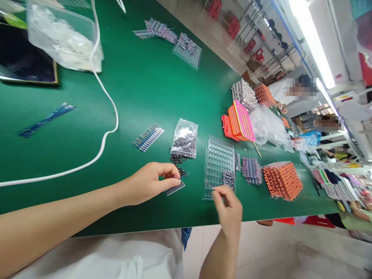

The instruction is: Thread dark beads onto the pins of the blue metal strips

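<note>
My left hand (155, 181) is closed, thumb and forefinger pinched at a small dark strand (186, 175); what sits between the fingertips is too small to name. Just under these fingers lies a card strip (175, 188) with dark pieces on it. Loose dark beads (178, 159) spill from a clear plastic bag (184, 140) beyond the hand. Over the near edge of a clear compartment tray (218, 155), my right hand (229, 207) has its fingers pinched together, slightly blurred. Small dark-and-pink pieces (228, 179) fill part of the tray's near right corner.
Another card strip (148, 137) and a bundle of blue cords (46, 119) lie left. A white cable (108, 133) crosses the table. Rightward are an orange basket (237, 121), stacked cards (251, 170) and an orange stack (282, 180). A second tray (188, 52) sits farther back. People sit beyond.
</note>
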A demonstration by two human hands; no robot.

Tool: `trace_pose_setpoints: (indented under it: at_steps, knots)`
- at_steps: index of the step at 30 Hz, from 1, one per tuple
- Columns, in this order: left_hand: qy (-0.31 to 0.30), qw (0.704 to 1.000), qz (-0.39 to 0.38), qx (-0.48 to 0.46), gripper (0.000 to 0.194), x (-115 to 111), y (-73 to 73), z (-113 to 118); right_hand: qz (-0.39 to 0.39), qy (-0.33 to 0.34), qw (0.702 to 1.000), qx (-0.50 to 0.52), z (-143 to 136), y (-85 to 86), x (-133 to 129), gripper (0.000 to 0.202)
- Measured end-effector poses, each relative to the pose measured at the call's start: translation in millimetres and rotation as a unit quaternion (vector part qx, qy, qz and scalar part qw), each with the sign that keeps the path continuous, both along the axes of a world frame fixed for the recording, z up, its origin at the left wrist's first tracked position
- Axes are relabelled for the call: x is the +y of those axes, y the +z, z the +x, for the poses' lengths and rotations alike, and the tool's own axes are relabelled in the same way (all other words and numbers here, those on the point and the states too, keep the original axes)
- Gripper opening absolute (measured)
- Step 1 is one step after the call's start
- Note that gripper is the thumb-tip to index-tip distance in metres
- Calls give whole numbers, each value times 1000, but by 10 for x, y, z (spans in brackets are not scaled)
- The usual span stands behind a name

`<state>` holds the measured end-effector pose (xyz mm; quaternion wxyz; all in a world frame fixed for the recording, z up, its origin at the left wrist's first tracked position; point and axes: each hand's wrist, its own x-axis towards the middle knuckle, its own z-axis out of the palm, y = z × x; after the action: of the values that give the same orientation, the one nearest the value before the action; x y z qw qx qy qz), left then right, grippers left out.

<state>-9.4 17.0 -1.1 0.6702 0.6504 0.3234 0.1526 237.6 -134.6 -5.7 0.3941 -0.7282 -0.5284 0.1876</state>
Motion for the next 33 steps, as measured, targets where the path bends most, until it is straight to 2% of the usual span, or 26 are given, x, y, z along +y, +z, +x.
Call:
trace_pose_setpoints:
  at_steps: [1,3,5,7,9,11,13,15,18,24,33]
  knots:
    - [28,999,-22,-4,25,23,-12,0,13,-40,999,-28,183,3,-16,13]
    - [77,995,-66,-21,26,58,-36,0,-2,-135,977,-165,541,-13,-23,23]
    - [106,989,-100,-38,26,77,-56,1,-28,-160,955,-248,804,-60,0,32]
    - [122,984,-118,-49,25,89,-72,7,-40,-154,933,-322,889,-115,41,40]
    - [135,982,-125,-53,23,99,-89,16,-20,-140,917,-372,776,-162,88,41]
    - [145,979,-129,-56,22,109,-107,25,23,-103,919,-380,511,-194,144,34]
    - [151,978,-132,-61,22,114,-124,32,54,-24,933,-356,183,-218,220,24]
    - [150,978,-131,-67,22,112,-134,38,53,80,941,-323,-115,-241,314,19]
    - [145,978,-131,-70,21,100,-134,40,22,152,937,-313,-386,-283,450,20]
    - [139,978,-140,-70,20,96,-122,38,16,166,916,-366,-450,-360,540,19]
    - [121,984,-120,-52,19,57,-128,55,-5,178,908,-380,-457,-335,667,15]
